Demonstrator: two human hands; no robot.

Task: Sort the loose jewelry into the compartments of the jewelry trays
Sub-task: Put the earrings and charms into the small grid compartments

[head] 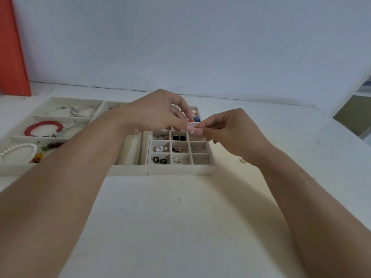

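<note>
- Trays stood side by side at the back of the white table (pixel 180 227), and most of the sorting looked done
- Bracelet tray (pixel 22 167) on the left held a pearl bracelet (pixel 19 150) in its near section, a red bead bracelet (pixel 43 128) in the next and a pale chain in the far one
- Grid tray (pixel 180 169) had earrings in most cells: black square studs (pixel 179 138), round black studs (pixel 159 160), white flower studs (pixel 159 149); the near right cell (pixel 201 159) looked bare
- Left hand (pixel 158 113) and right hand (pixel 226 131) met above the grid tray, fingertips of both pinching one small pale piece (pixel 193 130), too small to name
- Small speck (pixel 244 161) lay on the table right of the trays, perhaps a last loose item; I judged little else was left
</note>
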